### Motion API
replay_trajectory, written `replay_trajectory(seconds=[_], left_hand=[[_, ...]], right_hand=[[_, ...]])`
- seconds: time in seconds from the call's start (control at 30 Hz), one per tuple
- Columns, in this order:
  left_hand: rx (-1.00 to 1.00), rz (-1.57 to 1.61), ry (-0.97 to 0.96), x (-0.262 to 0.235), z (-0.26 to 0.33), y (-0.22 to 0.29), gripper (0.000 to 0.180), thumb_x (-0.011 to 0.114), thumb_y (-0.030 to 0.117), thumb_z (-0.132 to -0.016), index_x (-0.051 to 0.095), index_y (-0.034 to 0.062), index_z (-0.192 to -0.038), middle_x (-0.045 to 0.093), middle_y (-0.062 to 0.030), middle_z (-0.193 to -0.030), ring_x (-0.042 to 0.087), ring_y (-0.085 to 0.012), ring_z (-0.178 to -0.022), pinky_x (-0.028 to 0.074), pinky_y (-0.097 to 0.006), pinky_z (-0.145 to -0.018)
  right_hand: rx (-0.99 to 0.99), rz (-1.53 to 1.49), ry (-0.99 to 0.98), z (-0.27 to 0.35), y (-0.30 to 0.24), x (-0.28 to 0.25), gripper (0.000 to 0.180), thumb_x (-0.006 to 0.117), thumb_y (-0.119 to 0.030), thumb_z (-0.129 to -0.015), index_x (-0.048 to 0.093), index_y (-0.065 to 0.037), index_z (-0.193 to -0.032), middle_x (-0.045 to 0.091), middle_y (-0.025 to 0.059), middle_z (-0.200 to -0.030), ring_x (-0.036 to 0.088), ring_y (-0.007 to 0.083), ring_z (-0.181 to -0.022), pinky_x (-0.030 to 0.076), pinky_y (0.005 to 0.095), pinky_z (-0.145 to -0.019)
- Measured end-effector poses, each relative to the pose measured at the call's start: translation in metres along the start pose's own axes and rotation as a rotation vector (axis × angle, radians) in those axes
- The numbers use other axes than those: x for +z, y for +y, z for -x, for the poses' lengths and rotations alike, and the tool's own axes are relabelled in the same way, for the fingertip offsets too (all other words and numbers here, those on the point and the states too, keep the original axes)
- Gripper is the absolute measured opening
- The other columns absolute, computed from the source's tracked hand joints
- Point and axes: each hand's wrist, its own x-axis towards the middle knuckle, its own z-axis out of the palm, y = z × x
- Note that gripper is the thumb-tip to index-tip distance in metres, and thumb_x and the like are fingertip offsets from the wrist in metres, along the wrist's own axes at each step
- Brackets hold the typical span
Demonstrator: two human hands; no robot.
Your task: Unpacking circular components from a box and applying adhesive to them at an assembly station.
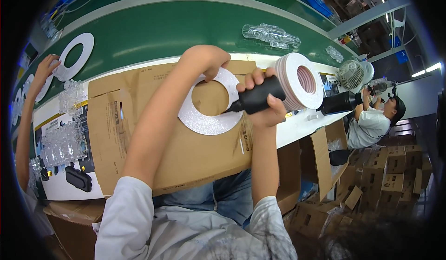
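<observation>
A flat white glittery ring (204, 123) lies on a flattened brown cardboard sheet (167, 167) before me. My left hand (206, 60) bends over the ring's far edge, its fingers curled down on it. In my right hand (265, 97) is a black squeeze bottle (260, 95), tilted to the left. The bottle's narrow tip points down at the ring's right side, touching or just above it. Close to the right of that hand stands a stack of similar white rings (299, 81) with pinkish edges.
Clear plastic parts (272, 35) lie on the green bench (153, 28), with more clear pieces (62, 144) at left. A co-worker's hand (46, 69) touches another white ring (81, 51). A fan (351, 74) stands at right, near another person (371, 125) and stacked cardboard boxes (371, 172).
</observation>
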Motion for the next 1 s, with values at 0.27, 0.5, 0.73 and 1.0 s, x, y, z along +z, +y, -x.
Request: replay_trajectory(seconds=[0.27, 0.5, 0.73, 1.0], left_hand=[[-0.014, -0.014, -0.032, -0.006, 0.005, 0.002, 0.059, 0.076, -0.001, -0.062, 0.054, 0.0112, -0.116, 0.063, -0.0104, -0.108, 0.061, -0.0279, -0.1, 0.051, -0.04, -0.077], [-0.025, -0.018, -0.035, -0.006, 0.004, 0.006, 0.06, 0.076, 0.0, -0.063, 0.054, 0.0116, -0.118, 0.063, -0.0099, -0.108, 0.061, -0.0276, -0.1, 0.051, -0.04, -0.077], [-0.034, -0.031, -0.021, -0.003, 0.005, 0.003, 0.059, 0.076, 0.0, -0.063, 0.055, 0.0118, -0.117, 0.064, -0.0093, -0.108, 0.061, -0.0276, -0.099, 0.051, -0.04, -0.077], [-0.044, -0.024, -0.034, -0.002, 0.002, 0.001, 0.061, 0.077, 0.001, -0.063, 0.055, 0.0124, -0.118, 0.064, -0.0094, -0.109, 0.061, -0.0274, -0.1, 0.051, -0.04, -0.077]], right_hand=[[-0.023, -0.235, -0.08, 0.002, 0.008, -0.008, 0.052, 0.04, -0.063, -0.087, 0.044, -0.011, -0.086, 0.041, 0.0027, -0.065, 0.04, 0.0158, -0.057, 0.033, 0.0296, -0.057], [-0.043, -0.206, 0.024, 0.006, 0.005, -0.011, 0.048, 0.035, -0.058, -0.09, 0.043, -0.012, -0.079, 0.04, 0.002, -0.06, 0.039, 0.0153, -0.053, 0.033, 0.0299, -0.056], [-0.006, -0.128, 0.068, 0.008, 0.011, -0.009, 0.041, 0.036, -0.05, -0.091, 0.042, -0.012, -0.078, 0.038, 0.001, -0.057, 0.037, 0.0142, -0.05, 0.033, 0.0292, -0.053], [0.016, -0.189, 0.101, 0.005, 0.009, -0.01, 0.041, 0.036, -0.049, -0.092, 0.043, -0.01, -0.082, 0.04, 0.0023, -0.065, 0.039, 0.0153, -0.058, 0.034, 0.0293, -0.058]])
